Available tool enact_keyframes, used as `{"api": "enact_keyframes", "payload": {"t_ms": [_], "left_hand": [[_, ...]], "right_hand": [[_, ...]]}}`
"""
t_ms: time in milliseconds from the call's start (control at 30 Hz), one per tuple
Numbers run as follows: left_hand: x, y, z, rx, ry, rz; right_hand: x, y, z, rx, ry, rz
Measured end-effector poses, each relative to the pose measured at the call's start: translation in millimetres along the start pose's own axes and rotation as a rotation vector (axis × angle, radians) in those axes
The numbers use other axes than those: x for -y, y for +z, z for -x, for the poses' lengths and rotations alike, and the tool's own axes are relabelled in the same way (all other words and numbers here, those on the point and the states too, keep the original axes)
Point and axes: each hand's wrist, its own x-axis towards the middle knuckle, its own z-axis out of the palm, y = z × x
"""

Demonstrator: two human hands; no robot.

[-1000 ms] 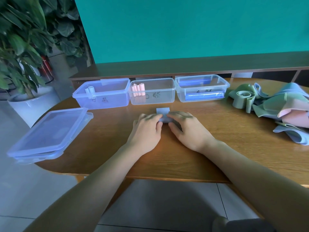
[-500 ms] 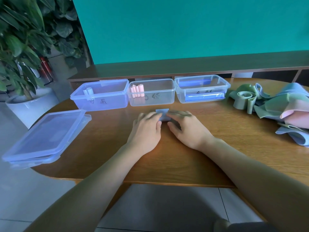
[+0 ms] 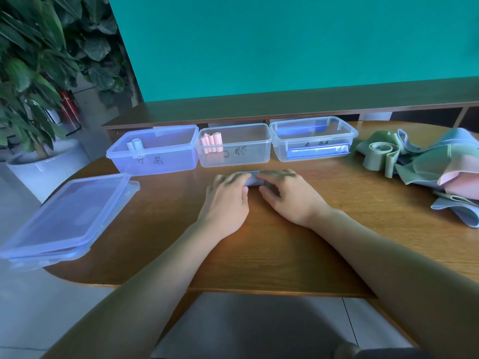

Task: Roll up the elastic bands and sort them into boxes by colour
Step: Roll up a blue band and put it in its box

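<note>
The wooden tabletop point(image 3: 259, 244) carries everything, its rounded near-left corner over a tiled floor. On that near-left corner lies a stack of clear lids point(image 3: 67, 218), part of it overhanging the edge. Along the far edge stand three clear boxes in a row, touching side to side. The left box point(image 3: 153, 151) holds one pale blue roll point(image 3: 136, 145) in its left end and bears handwritten marks on its front wall, which I cannot read. The middle box point(image 3: 234, 149) holds pink rolls point(image 3: 212, 141) standing in its far-left corner, with handwriting on the front, also unreadable. The right box point(image 3: 313, 138) has a blue strip showing along its front wall and some small writing above it, too faint to make out. At the right edge of the tabletop lies a loose pile of unrolled bands point(image 3: 425, 161), green, pale blue and pink, well apart from the hands.

Near the middle of the tabletop, just in front of the middle box, both hands press palm-down on a pale blue band point(image 3: 252, 179). The left hand point(image 3: 228, 200) has its fingers curved over the left end of the roll; the right hand point(image 3: 290, 195) has its fingers laid over the right end, thumb tucked toward the roll. Both grip it lightly against the wood, the fingertips blurred
</note>
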Motion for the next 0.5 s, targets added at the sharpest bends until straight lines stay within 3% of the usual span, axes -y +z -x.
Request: {"api": "enact_keyframes", "payload": {"t_ms": [133,500], "left_hand": [[2,3,-9,0.02,-0.014,-0.022],[6,8,-22,-0.038,0.038,0.028]], "right_hand": [[-5,1,-2,-0.058,-0.037,-0.014],[-18,6,-26,-0.02,-0.029,-0.024]]}}
